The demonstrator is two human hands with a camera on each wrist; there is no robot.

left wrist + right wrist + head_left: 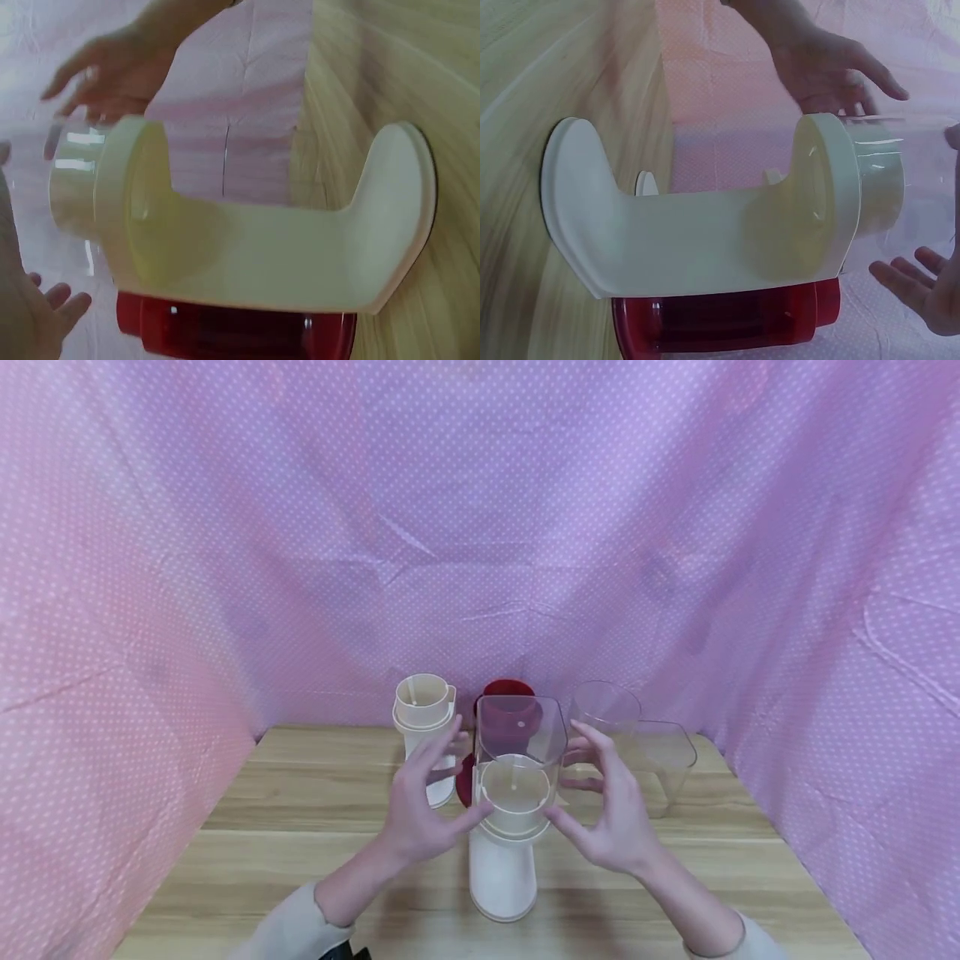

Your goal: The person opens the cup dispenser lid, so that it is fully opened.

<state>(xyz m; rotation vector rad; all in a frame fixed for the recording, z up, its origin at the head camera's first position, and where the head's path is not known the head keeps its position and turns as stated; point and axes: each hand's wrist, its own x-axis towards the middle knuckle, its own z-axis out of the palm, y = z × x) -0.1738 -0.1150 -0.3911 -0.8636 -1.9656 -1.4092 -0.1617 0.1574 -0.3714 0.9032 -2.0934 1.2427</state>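
A white stand (502,881) with a rounded foot and a ring-shaped collar stands upright in front of me. On its collar sits a clear plastic container (522,722), open end up. My left hand (420,806) is to the container's left, fingers spread and thumb tip at its lower edge. To the right, my right hand (615,814) mirrors it with loosely bent, parted fingers. The left wrist view shows gaps between both hands and the clear wall. Side-on, the stand's tall back (697,244) runs from foot to collar.
Behind the container stands a similar red stand (510,689), partly hidden. Another white stand (423,714) is at the back left. Two more clear containers, one round-rimmed (603,702) and one squarer (663,752), are at the back right. A polka-dot curtain (480,527) encloses the wooden table (300,802).
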